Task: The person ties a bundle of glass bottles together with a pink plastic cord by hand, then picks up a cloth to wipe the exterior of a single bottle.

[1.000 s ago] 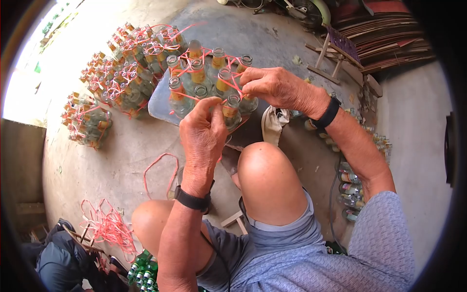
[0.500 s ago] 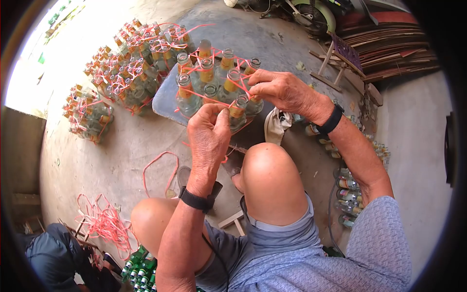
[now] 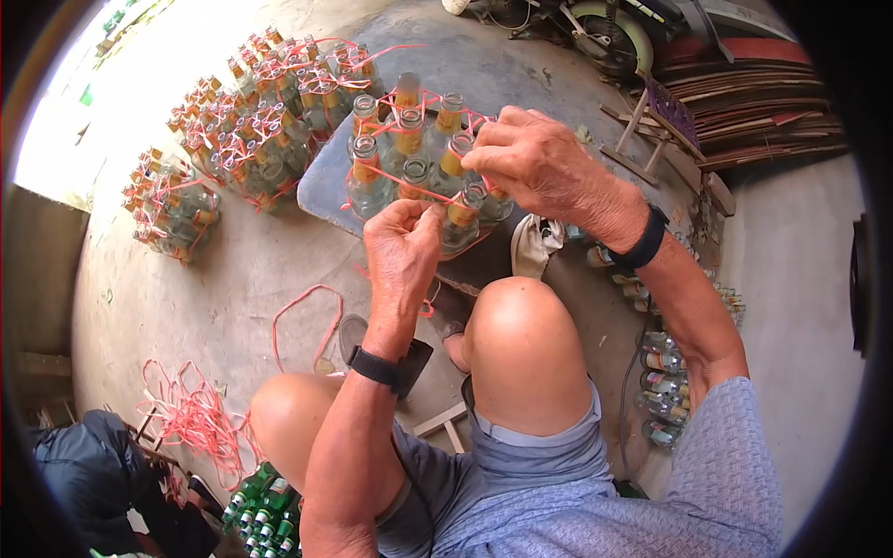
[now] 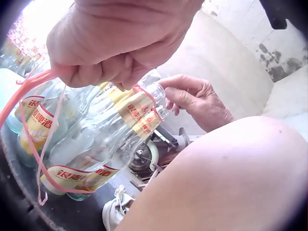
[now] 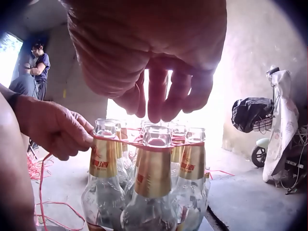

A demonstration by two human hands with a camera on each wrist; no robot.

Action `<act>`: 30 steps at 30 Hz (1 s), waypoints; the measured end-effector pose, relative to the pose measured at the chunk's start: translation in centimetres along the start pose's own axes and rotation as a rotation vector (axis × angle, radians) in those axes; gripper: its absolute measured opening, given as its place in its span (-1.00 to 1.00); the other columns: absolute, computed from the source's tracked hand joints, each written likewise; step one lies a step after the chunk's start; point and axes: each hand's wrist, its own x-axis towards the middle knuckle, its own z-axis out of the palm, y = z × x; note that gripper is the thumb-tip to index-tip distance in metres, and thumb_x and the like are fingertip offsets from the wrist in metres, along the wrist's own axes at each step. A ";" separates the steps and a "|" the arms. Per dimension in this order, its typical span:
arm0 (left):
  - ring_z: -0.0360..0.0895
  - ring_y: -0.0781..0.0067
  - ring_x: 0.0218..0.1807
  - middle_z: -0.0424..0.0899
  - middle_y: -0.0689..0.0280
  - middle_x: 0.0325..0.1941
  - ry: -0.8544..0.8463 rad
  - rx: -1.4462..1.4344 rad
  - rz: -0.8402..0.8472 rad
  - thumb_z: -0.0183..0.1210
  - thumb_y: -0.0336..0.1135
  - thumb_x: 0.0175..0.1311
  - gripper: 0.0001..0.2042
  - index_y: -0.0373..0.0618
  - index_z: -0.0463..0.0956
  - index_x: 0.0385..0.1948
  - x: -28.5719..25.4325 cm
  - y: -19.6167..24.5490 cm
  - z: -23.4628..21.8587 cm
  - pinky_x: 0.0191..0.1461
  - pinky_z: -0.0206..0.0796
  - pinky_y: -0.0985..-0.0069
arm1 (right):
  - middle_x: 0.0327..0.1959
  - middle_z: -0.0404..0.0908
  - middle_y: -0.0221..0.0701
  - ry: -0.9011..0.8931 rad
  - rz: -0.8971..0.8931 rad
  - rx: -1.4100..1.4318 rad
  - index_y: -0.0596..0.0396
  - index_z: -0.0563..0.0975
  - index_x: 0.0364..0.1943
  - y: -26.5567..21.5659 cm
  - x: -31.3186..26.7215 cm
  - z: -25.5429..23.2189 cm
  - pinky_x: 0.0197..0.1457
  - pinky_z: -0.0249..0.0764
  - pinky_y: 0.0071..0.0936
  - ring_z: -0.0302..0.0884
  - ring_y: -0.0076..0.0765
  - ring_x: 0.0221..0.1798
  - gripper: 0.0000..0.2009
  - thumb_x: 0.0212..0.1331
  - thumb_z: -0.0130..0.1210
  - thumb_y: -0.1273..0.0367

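A group of clear glass bottles (image 3: pixel 369 192) with gold neck labels stands on a grey board (image 3: pixel 321 177), red strap (image 3: pixel 419 192) running around and between the necks. At the near side, the left hand (image 3: pixel 403 246) pinches the strap beside a front bottle's neck; in the left wrist view the curled left hand (image 4: pixel 120 43) grips the red strap (image 4: pixel 29 84). Over the right-hand bottles is the right hand (image 3: pixel 549 167), fingers bent down by the necks. The right wrist view shows the right hand (image 5: pixel 154 62) above the bottle mouths; whether it holds strap is hidden.
More strapped bottle bundles (image 3: pixel 244 139) stand on the floor at the back left. A heap of red strap (image 3: pixel 200 418) and green bottles (image 3: pixel 265 511) lie lower left. Bottles (image 3: pixel 662 381) lie on the right, near a small stool (image 3: pixel 665 121). Another person (image 5: pixel 41 67) stands in the background.
The right hand has risen slightly and moved right from the strap at the necks. The left hand keeps its pinch by the front bottle. The head view has shifted a little.
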 end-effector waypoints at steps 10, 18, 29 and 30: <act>0.35 0.74 -0.47 0.58 0.52 -0.57 0.229 0.170 0.093 0.41 -0.19 0.50 -0.64 -0.40 0.76 -0.38 1.1 -2.5 0.9 -0.45 0.20 0.53 | -0.23 0.74 -0.27 -0.459 0.231 0.580 0.12 0.74 -0.05 0.8 3.1 1.7 0.01 0.61 -0.23 0.71 -0.12 -0.14 -0.62 0.15 0.00 0.68; 0.30 0.71 -0.53 0.51 0.51 -0.66 0.304 0.246 0.132 0.37 -0.15 0.52 -0.60 -0.37 0.75 -0.42 1.8 -3.6 1.5 -0.49 0.17 0.46 | -0.22 0.74 -0.21 -0.628 0.285 0.695 0.19 0.72 -0.03 1.8 4.1 2.8 0.08 0.59 -0.27 0.69 -0.19 -0.07 -0.69 0.24 0.01 0.62; 0.58 0.26 -0.46 0.65 0.20 -0.55 0.233 0.235 0.009 0.33 -0.03 0.49 -0.61 -0.23 0.77 -0.38 1.1 -2.1 1.3 -0.30 0.39 0.26 | -0.31 0.63 -0.18 -0.665 0.032 0.184 0.15 0.56 -0.31 0.4 5.7 0.4 -0.07 0.58 -0.05 0.67 0.13 -0.14 -0.97 0.19 0.13 0.52; 0.42 0.50 -0.49 0.56 0.37 -0.59 0.231 0.210 0.046 0.33 -0.08 0.52 -0.61 -0.28 0.74 -0.41 1.0 -2.2 1.5 -0.39 0.25 0.38 | -0.31 0.62 -0.18 -0.639 0.002 0.145 0.15 0.55 -0.32 0.3 5.7 0.4 -0.07 0.58 -0.03 0.67 0.14 -0.15 -0.96 0.16 0.15 0.52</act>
